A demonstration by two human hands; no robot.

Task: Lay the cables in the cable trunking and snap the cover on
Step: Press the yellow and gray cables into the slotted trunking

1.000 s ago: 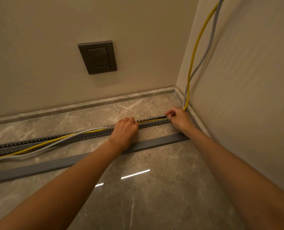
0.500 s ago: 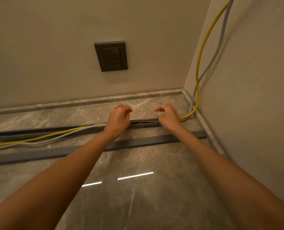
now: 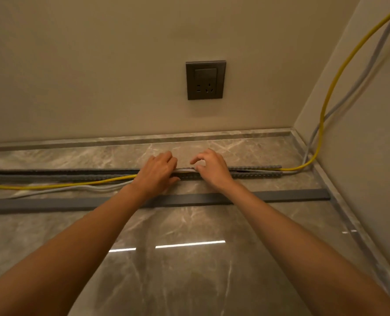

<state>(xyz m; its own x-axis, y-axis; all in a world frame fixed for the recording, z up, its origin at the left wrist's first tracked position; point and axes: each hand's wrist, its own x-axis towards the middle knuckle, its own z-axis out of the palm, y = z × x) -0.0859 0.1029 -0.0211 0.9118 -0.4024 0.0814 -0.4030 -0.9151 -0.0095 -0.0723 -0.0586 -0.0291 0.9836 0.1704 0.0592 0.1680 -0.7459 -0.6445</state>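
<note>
On the floor by the corner | left hand [image 3: 157, 173] and right hand [image 3: 211, 168] pinch cables [image 3: 80, 187] into trunking [image 3: 255, 171] | loose slack leftward | cover [image 3: 269, 195] waits alongside

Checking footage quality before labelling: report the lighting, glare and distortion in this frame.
Head view: dim, warm light; two bright glare streaks on the polished floor; wide-angle lens bends the wall corner; forearms loom large at the bottom edge. Left hand, right hand, trunking, yellow cable and socket stay reasonably sharp.
</note>
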